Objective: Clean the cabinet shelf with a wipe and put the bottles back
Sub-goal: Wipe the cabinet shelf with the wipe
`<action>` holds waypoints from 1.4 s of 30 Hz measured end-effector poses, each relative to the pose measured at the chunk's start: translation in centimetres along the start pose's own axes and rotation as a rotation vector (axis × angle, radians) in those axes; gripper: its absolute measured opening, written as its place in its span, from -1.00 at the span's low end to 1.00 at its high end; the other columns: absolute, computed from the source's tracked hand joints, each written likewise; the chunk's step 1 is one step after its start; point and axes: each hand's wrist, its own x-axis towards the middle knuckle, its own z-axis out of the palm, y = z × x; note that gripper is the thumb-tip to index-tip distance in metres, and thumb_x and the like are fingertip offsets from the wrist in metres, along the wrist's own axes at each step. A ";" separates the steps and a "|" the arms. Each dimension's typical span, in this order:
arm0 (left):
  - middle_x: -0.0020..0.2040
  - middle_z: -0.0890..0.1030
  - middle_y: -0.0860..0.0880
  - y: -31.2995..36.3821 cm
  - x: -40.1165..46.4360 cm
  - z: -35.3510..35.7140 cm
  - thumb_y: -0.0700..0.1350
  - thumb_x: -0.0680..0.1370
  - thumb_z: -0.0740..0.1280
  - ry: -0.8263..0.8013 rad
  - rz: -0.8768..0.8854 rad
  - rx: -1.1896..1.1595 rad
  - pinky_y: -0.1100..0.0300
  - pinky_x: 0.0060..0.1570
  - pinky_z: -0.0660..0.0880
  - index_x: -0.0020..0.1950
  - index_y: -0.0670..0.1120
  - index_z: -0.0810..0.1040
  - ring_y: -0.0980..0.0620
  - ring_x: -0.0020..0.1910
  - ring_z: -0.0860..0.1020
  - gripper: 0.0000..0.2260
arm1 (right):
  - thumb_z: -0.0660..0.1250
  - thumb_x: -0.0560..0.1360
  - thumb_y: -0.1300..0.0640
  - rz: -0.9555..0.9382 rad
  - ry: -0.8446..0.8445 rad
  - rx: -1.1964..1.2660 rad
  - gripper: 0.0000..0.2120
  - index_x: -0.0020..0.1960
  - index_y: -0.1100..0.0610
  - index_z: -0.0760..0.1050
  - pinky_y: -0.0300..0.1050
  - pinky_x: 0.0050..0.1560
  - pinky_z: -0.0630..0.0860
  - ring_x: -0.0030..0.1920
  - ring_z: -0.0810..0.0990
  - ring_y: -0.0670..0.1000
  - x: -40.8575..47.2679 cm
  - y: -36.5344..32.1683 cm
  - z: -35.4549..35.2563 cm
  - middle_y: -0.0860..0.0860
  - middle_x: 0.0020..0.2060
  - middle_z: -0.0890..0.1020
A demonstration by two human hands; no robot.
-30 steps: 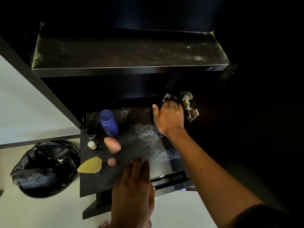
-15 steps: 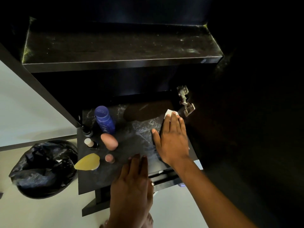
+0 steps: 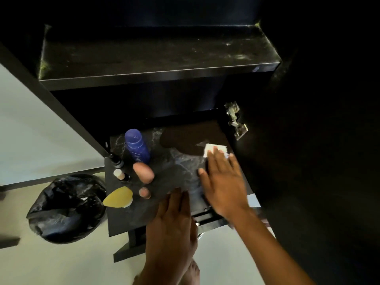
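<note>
My right hand (image 3: 223, 183) lies flat on a white wipe (image 3: 211, 149), pressing it onto the dusty black lower shelf (image 3: 131, 214); only the wipe's far edge shows past my fingertips. My left hand (image 3: 170, 219) rests flat, fingers together, on the shelf's front edge and holds nothing. At the shelf's left stand a blue bottle (image 3: 137, 146), a small dark dropper bottle (image 3: 116, 161), a small white-capped bottle (image 3: 119, 174), a pink egg-shaped sponge (image 3: 144, 172), a small pink piece (image 3: 144, 192) and a yellow teardrop sponge (image 3: 118, 198).
A dusty black upper shelf (image 3: 156, 56) juts out above. A metal door hinge (image 3: 236, 120) sits on the cabinet's right wall. A bin lined with a black bag (image 3: 65, 206) stands on the pale floor at the left. My bare foot (image 3: 191, 272) shows below.
My right hand has drawn the wipe back from the shelf's far right corner near the hinge towards the front, then slid slightly forward again. My left hand has stayed put.
</note>
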 end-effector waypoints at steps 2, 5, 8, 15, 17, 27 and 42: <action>0.40 0.59 -0.13 0.0 -0.1 0.2 0.01 0.44 0.50 0.013 0.008 -0.001 0.08 0.10 0.66 0.45 -0.12 0.54 -0.10 0.29 0.61 -0.41 | -0.21 0.68 -0.21 0.091 0.005 -0.038 -0.30 0.68 0.19 0.05 0.09 0.68 -0.07 0.68 0.01 0.07 0.9 1.6 0.0 0.16 0.67 0.12; 0.43 0.55 -0.11 0.0 -0.3 0.3 0.01 0.46 0.49 0.028 0.005 -0.007 0.06 0.15 0.64 0.48 -0.11 0.50 -0.12 0.35 0.57 -0.39 | -0.21 0.67 -0.19 0.019 -0.011 0.004 -0.30 0.69 0.19 -0.01 0.11 0.67 -0.14 0.69 -0.07 0.09 3.5 0.1 0.4 0.17 0.68 0.03; 0.44 0.55 -0.04 0.2 -0.3 0.0 0.04 0.49 0.45 0.044 0.006 -0.037 0.11 0.30 0.57 0.50 -0.07 0.48 -0.04 0.40 0.54 -0.41 | -0.12 0.71 -0.13 -0.198 -0.039 0.048 -0.38 0.68 0.16 0.07 0.13 0.67 -0.11 0.68 0.01 0.07 2.3 -2.6 0.1 0.12 0.67 0.14; 0.44 0.57 -0.16 -0.2 -0.8 1.0 0.00 0.40 0.57 0.027 -0.007 -0.002 0.06 0.28 0.53 0.50 -0.18 0.49 -0.16 0.38 0.59 -0.29 | -0.20 0.71 -0.15 -0.059 -0.033 0.047 -0.37 0.67 0.13 0.14 0.08 0.67 -0.13 0.67 0.08 0.02 -1.2 -0.1 -0.9 0.09 0.66 0.19; 0.47 0.55 -0.16 -0.2 -0.7 1.0 0.03 0.42 0.56 0.032 -0.015 0.015 0.02 0.28 0.55 0.51 -0.18 0.49 -0.17 0.41 0.57 -0.29 | -0.23 0.68 -0.17 0.005 0.003 0.044 -0.33 0.67 0.14 0.14 0.10 0.67 -0.14 0.67 0.09 0.05 1.8 0.6 -0.7 0.10 0.66 0.18; 0.50 0.50 -0.19 -0.1 -1.4 1.9 -0.03 0.46 0.53 0.045 -0.047 -0.027 0.00 0.37 0.56 0.55 -0.21 0.42 -0.11 0.47 0.52 -0.30 | 0.00 0.71 -0.04 -0.454 -0.091 0.192 -0.49 0.61 0.05 0.31 0.10 0.67 -0.13 0.65 0.16 -0.07 1.4 -3.7 0.0 -0.03 0.63 0.27; 0.54 0.46 -0.20 0.1 -3.2 1.6 0.02 0.31 0.63 0.072 -0.006 0.000 -0.14 0.42 0.48 0.54 -0.26 0.44 -0.20 0.54 0.42 -0.13 | -0.04 0.73 -0.05 -0.316 -0.054 0.078 -0.47 0.65 0.10 0.19 0.14 0.67 -0.07 0.67 0.09 -0.02 0.3 -2.3 -0.1 0.04 0.65 0.20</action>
